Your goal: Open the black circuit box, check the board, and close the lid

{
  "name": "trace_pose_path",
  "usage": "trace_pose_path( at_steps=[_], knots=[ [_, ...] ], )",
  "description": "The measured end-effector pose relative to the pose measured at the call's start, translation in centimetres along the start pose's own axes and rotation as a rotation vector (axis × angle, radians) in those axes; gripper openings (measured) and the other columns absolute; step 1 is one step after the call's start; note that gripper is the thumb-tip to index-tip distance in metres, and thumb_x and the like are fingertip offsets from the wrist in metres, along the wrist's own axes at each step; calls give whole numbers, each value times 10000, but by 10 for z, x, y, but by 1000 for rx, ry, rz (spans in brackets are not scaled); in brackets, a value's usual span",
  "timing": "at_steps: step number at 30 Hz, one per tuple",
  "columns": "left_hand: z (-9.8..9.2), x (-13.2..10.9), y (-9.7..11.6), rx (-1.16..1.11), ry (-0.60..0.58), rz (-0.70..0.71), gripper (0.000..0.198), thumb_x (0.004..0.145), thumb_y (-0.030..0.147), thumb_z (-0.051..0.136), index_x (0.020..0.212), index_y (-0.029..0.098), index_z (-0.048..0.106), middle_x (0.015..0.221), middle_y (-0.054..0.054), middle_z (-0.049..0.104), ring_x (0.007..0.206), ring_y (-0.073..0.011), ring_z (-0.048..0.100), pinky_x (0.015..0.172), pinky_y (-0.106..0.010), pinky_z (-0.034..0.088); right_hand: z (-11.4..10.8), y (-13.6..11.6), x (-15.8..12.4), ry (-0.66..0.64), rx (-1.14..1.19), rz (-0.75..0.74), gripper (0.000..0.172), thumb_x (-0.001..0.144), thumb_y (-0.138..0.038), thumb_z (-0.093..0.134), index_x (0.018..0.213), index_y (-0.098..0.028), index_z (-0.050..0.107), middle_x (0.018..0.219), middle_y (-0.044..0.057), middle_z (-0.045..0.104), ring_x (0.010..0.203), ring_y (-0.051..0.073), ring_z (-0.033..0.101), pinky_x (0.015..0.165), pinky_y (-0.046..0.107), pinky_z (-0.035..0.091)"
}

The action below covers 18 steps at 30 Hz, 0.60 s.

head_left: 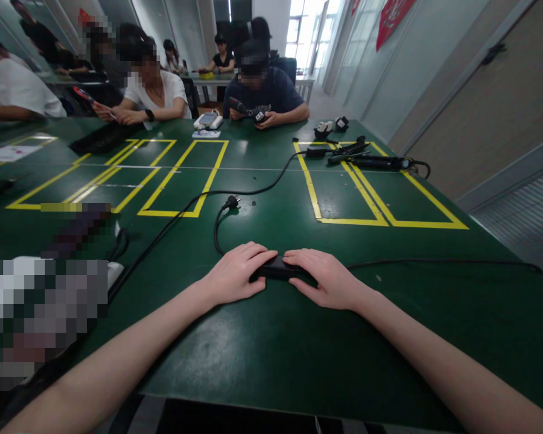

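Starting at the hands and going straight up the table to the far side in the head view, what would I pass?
The left hand and right hand resting on a black box → plug → white device → person in dark shirt.

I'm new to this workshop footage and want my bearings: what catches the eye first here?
Front and centre, the left hand and right hand lie on the two ends of a small black box on the green table. Just beyond it a black cord curls to a loose plug, and yellow tape rectangles mark the tabletop left and right. Several seated people work at the far edge.
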<state>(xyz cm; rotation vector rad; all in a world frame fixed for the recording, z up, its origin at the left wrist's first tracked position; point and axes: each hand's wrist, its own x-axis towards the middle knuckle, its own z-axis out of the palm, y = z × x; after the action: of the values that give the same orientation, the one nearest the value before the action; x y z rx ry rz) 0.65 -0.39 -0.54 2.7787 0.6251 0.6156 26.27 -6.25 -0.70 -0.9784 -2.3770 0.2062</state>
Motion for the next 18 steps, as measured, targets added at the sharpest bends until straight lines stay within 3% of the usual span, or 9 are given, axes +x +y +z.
trace_pose_path(
  at_steps=[5,11,18],
  knots=[
    [1,1,1,112,-40,32,434,920,162,581,1352,128,562,1216,-138,695,1086,-273,656,928,-420,554,1,-2,3,-39,-18,-11,361,942,-299,649,1274,-168,594,1124,137,739,990,263,730,838,400,620],
    [-3,5,3,141,-71,68,340,1030,329,536,1301,131,591,1138,-128,735,980,-251,680,836,-382,528,3,1,2,-57,-172,-51,348,1034,-337,551,1316,-138,589,1109,148,743,937,259,728,783,386,597],
    [-1,7,6,141,-20,77,366,1097,408,405,1210,115,594,991,-115,717,903,-234,678,788,-349,542,-1,-1,5,-46,-234,-65,346,1084,-396,447,1176,-123,639,983,124,760,826,238,725,724,358,562]
  ],
)
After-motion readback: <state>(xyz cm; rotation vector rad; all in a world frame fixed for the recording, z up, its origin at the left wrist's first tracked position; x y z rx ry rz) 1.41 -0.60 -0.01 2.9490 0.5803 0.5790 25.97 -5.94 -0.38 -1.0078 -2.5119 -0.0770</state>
